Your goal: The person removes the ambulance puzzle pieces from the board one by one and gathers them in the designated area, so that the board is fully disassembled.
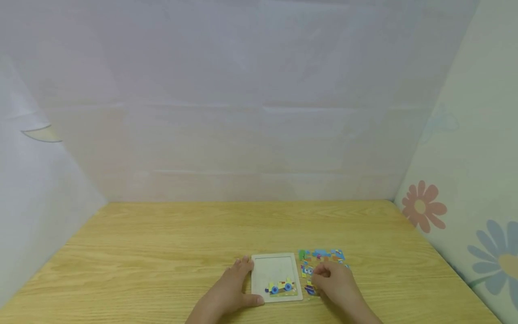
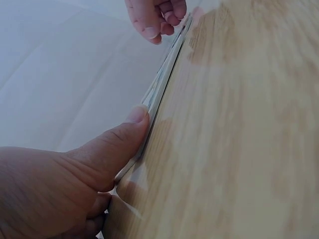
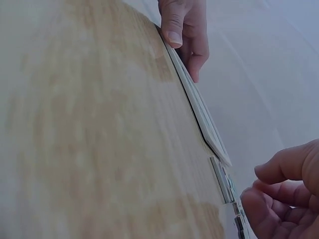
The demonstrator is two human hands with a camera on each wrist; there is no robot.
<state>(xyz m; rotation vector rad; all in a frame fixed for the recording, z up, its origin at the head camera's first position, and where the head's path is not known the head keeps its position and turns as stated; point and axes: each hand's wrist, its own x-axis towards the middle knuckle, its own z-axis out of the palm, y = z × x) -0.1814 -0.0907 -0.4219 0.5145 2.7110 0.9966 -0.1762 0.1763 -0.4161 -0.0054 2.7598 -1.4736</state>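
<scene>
A square puzzle board (image 1: pixel 256 276) with a light raised rim lies on the table, a few joined pieces with a yellow vehicle and blue wheels (image 1: pixel 281 287) along its lower part. My left hand (image 1: pixel 232 288) grips the board's left side, its thumb on the near corner and its fingers at the far left edge. To the right of the board lie several loose picture pieces (image 1: pixel 321 253). My right hand (image 1: pixel 333 281) hovers low over them with loosely curled fingers; no piece shows between thumb and forefinger in the right wrist view. It partly hides the pieces below.
The wooden table (image 1: pixel 162 243) carries the board and pieces near its front. A pale sheet wall (image 1: pixel 259 135) rises behind it. On the right wall are a red flower (image 1: pixel 421 207) and a blue flower print (image 1: pixel 493 252).
</scene>
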